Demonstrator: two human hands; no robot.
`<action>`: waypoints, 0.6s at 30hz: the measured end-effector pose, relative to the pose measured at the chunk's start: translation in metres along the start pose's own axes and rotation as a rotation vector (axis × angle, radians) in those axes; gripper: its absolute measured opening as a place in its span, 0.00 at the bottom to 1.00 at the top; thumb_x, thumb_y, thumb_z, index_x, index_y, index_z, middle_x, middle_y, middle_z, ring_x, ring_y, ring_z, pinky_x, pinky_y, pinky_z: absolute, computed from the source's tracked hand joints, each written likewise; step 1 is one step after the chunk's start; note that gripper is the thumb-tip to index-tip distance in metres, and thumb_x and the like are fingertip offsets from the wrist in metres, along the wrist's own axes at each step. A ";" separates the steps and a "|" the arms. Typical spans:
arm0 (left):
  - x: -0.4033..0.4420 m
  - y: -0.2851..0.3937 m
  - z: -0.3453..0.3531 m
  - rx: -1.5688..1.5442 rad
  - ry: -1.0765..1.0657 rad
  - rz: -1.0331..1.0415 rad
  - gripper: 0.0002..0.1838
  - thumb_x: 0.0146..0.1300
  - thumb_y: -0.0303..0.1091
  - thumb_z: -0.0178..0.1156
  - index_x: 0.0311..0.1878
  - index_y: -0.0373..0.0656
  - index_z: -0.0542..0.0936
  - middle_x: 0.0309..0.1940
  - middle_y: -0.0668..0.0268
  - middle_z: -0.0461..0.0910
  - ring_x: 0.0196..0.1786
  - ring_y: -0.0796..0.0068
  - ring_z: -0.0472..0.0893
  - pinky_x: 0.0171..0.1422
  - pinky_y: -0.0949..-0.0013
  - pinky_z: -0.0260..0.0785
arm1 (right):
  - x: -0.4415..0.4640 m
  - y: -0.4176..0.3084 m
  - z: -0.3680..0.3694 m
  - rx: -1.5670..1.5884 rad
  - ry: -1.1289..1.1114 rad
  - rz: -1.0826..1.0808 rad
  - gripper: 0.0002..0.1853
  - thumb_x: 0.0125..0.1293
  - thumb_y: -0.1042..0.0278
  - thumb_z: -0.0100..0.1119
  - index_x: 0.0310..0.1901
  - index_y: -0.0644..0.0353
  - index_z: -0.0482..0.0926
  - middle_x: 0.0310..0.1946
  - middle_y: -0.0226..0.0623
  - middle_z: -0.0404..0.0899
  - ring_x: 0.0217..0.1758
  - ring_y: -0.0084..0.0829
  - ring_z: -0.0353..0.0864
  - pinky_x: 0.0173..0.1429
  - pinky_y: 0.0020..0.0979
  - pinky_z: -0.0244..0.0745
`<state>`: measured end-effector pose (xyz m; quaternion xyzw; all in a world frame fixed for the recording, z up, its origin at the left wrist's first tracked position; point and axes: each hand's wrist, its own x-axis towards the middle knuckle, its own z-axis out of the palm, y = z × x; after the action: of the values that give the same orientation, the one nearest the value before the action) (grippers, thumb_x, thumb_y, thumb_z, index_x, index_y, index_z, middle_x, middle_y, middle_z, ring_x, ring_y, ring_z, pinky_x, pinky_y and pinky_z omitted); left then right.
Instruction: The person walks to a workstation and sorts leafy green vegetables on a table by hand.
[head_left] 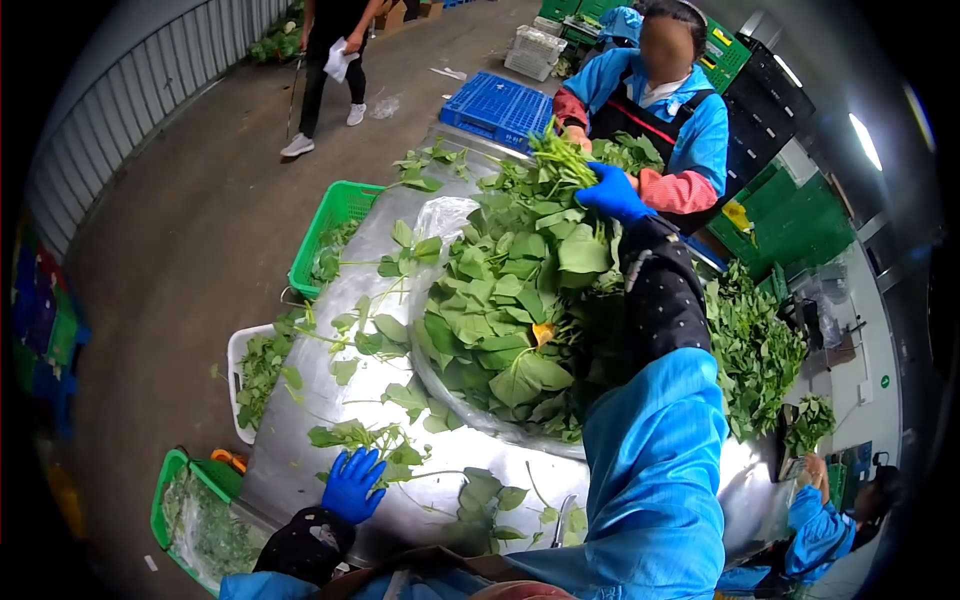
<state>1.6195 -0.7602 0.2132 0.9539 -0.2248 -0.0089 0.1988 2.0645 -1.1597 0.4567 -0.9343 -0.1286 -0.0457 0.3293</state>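
My left hand (352, 485), in a blue glove, lies with fingers spread on the metal table (330, 400), beside a few loose leafy stems (375, 437). Stretched far forward, my right hand (614, 193), also blue-gloved, is closed on a bunch of green stems (563, 160) at the far side of the leaf pile. The big pile of green leaves (500, 300) lies on clear plastic (440, 385) in the middle of the table, with one orange-yellow leaf (542, 333) on it. A co-worker's hand (578, 138) is close behind the stems.
A co-worker (700, 130) stands across the table; another (825, 520) is at lower right. Green crates (335, 205) (172, 500) and a white crate (236, 375) line the left edge. More greens (750, 350) lie right. Behind are a blue pallet (497, 108) and a walking person (335, 50).
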 end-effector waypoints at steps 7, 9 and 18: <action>-0.009 -0.003 0.001 -0.036 0.072 0.035 0.25 0.52 0.42 0.57 0.54 0.46 0.71 0.60 0.60 0.63 0.64 0.57 0.59 0.67 0.51 0.45 | -0.038 -0.003 -0.103 0.455 0.001 -0.194 0.31 0.47 0.76 0.57 0.57 0.69 0.65 0.48 0.38 0.74 0.47 0.25 0.74 0.51 0.26 0.68; -0.014 -0.004 0.002 -0.015 0.091 0.038 0.25 0.53 0.43 0.56 0.55 0.47 0.71 0.61 0.62 0.62 0.65 0.61 0.59 0.68 0.53 0.44 | -0.065 -0.030 -0.121 0.565 -0.079 -0.132 0.31 0.50 0.80 0.52 0.60 0.68 0.63 0.52 0.35 0.72 0.50 0.24 0.72 0.54 0.26 0.66; 0.029 0.039 -0.058 -0.205 0.490 0.085 0.21 0.49 0.38 0.61 0.48 0.46 0.74 0.51 0.62 0.71 0.58 0.60 0.66 0.64 0.53 0.51 | -0.120 -0.034 -0.110 0.649 -0.070 -0.156 0.27 0.51 0.78 0.53 0.57 0.63 0.67 0.44 0.30 0.75 0.40 0.20 0.75 0.44 0.21 0.70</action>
<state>1.6348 -0.7826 0.2838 0.8921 -0.2079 0.2079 0.3431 1.9398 -1.2278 0.5426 -0.7690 -0.2186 0.0046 0.6007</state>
